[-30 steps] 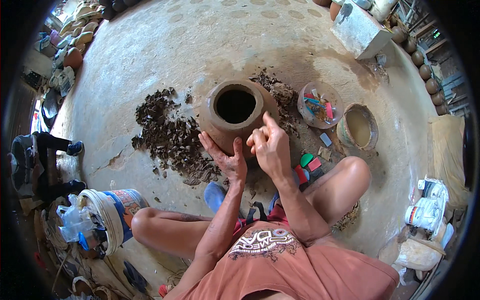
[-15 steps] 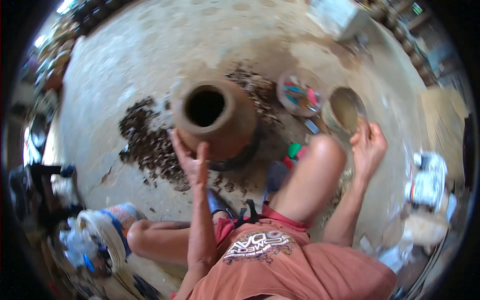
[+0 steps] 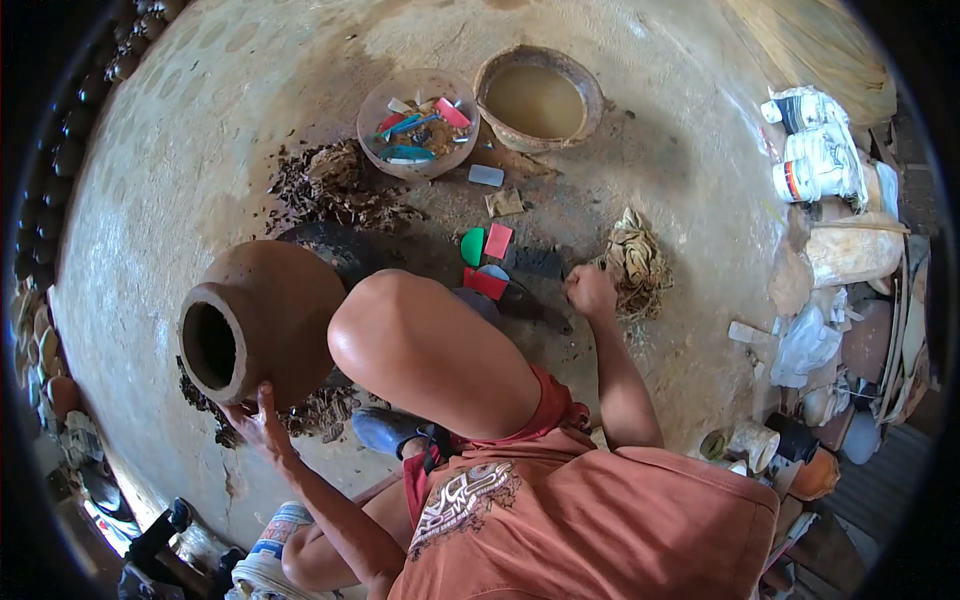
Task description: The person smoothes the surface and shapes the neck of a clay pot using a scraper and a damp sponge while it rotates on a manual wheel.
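A large brown clay pot [image 3: 285, 310] with a round dark mouth stands at the left, its base hidden behind my raised knee. My left hand [image 3: 258, 425] grips the near side of its neck, thumb up along the outside and some fingers out of sight. My right hand [image 3: 592, 292] is closed low over the floor, beside a dark rectangular block [image 3: 535, 262] and a crumpled tan cloth [image 3: 637, 265]. Whatever its curled fingers hold, if anything, is hidden. Left of it lie a red piece [image 3: 484, 283], a pink piece [image 3: 498, 240] and a green half-round piece [image 3: 473, 246].
Beyond these, a clear plastic tub [image 3: 370, 130] of colourful scraps stands beside a bowl of cloudy water [image 3: 598, 105]. Dark crumbly clay scraps [image 3: 330, 185] litter the floor near the pot. Containers and plastic bags [image 3: 805, 350] line the right side.
The view has turned to the right, so the pot appears further left. My right hand has left the water bowl for the floor by the dark block, its fingers now curled. My left hand stays on the pot.
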`<state>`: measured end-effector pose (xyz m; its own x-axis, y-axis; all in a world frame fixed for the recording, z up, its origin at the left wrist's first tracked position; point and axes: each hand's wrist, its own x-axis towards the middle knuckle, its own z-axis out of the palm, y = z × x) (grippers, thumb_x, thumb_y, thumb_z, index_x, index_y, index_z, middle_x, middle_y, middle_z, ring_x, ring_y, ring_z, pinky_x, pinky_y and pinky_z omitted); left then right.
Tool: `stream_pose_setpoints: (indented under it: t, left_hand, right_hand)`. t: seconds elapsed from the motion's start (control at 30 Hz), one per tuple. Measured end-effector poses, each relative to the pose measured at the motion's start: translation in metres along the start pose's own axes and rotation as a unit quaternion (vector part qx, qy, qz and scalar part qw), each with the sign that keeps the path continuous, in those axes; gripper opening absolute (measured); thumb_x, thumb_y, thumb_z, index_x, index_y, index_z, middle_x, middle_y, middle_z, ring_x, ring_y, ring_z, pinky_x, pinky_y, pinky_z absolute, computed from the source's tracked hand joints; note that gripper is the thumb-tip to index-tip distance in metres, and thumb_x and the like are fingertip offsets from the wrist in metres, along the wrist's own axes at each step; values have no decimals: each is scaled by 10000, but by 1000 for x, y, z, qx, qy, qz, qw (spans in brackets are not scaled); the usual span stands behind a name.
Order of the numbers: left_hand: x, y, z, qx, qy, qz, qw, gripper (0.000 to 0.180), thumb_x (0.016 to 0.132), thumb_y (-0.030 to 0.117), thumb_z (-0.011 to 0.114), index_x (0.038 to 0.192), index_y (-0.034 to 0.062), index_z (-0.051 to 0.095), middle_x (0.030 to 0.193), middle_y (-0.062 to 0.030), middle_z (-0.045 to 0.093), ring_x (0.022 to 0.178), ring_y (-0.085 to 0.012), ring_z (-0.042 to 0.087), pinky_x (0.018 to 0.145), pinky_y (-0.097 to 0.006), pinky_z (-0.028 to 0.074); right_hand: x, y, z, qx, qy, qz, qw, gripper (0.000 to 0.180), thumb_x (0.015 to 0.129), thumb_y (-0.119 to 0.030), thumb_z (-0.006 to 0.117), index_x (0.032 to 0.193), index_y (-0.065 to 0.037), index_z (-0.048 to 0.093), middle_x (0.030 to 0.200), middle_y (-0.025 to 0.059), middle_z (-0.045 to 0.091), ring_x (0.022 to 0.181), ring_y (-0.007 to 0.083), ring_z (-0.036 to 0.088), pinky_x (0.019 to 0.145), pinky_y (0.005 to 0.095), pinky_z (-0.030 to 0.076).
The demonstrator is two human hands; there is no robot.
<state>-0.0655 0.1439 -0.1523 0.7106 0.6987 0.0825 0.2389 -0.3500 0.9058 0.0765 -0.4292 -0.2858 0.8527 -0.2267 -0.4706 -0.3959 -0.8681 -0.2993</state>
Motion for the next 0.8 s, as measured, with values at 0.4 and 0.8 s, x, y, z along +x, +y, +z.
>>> stream_pose_setpoints:
  t: [0.4, 0.8]
  left_hand:
    - [2, -31, -25, 103, 36, -19, 994, 811, 810, 216, 903, 1476, 1, 493, 1350, -115, 590, 1186, -232, 574, 1033, -410, 477]
    - [-15, 13, 7, -18, 32, -79, 996, 915, 689, 142, 872, 1502, 32, 467, 1312, -101, 599, 1137, -231, 608, 944, -367, 561]
  right_hand:
    - [76, -137, 49, -131, 54, -136, 981, 459, 866, -402, 792, 1201, -91, 750, 1331, 190, 659, 1314, 392, 596, 1023, 575, 493]
    - [88, -204, -9, 113, 118, -321, 933, 339, 909, -59, 681, 1221, -114, 557, 950, 238, 735, 950, 511, 690, 764, 613, 529]
